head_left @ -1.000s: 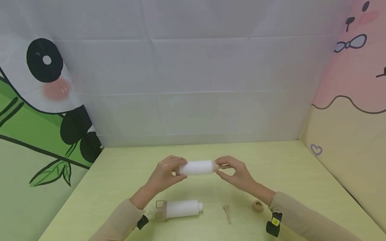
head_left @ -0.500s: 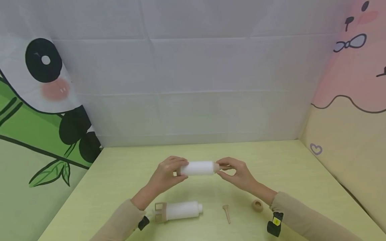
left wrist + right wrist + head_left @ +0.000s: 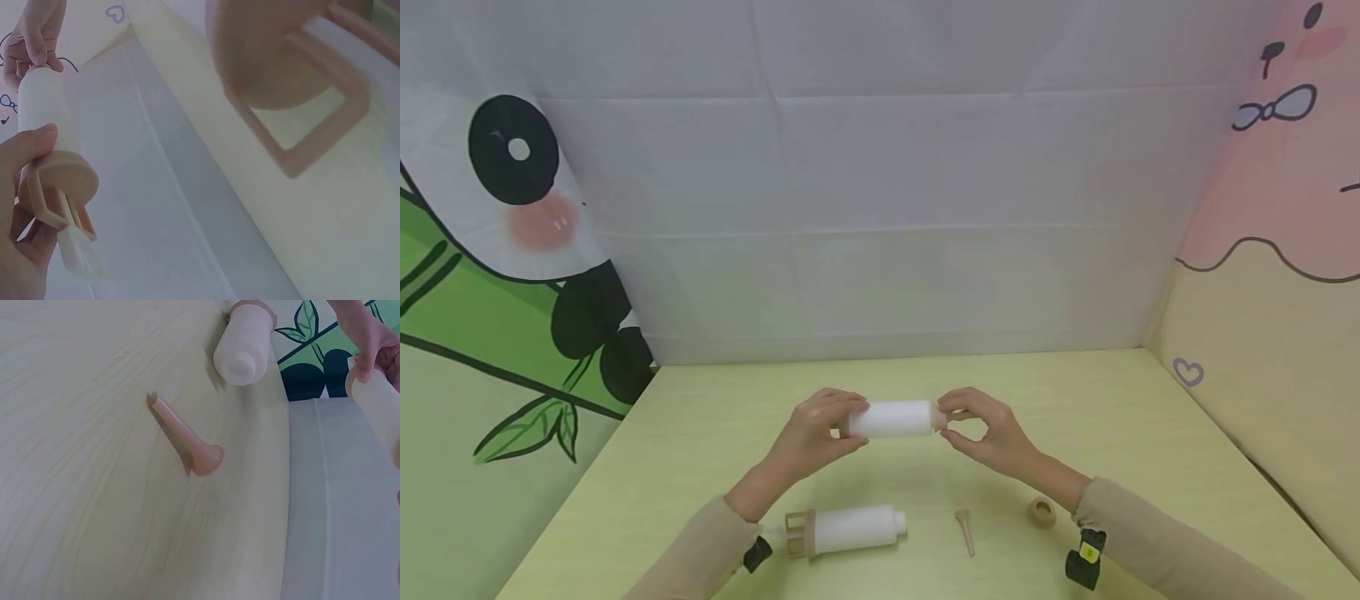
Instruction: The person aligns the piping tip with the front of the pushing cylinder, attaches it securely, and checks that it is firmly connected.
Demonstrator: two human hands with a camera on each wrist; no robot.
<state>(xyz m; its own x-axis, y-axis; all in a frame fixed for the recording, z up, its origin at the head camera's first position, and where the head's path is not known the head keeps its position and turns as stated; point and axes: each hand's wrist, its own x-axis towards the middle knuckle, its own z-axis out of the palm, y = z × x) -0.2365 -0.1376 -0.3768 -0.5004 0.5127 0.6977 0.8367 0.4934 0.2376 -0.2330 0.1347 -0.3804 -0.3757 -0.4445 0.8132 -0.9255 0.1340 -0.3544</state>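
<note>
Level above the table, a syringe-like dispenser with a white barrel point(image 3: 895, 419) is held between both hands. My left hand point(image 3: 820, 429) grips it at the left end, by the tan collar point(image 3: 62, 178) with square finger loops; a whitish plunger point(image 3: 78, 253) sticks out beyond. At the other end, the fingertips and thumb of my right hand point(image 3: 988, 425) pinch the tan tip piece point(image 3: 939, 417), partly hidden by the fingers. A second, similar dispenser point(image 3: 857, 529) lies on the table below, its plunger end behind the left wrist camera.
A tan cone-shaped nozzle point(image 3: 965, 532) lies on the table, flared end away from me. Right of it sits a round tan cap point(image 3: 1042, 512) with a hole, near the right sleeve. A white cloth backdrop point(image 3: 887, 283) rises behind the pale yellow table point(image 3: 715, 392).
The right fingers shift slightly at the tan tip piece, showing more of it half a second ago than now. Both hands and the held dispenser stay nearly in place.
</note>
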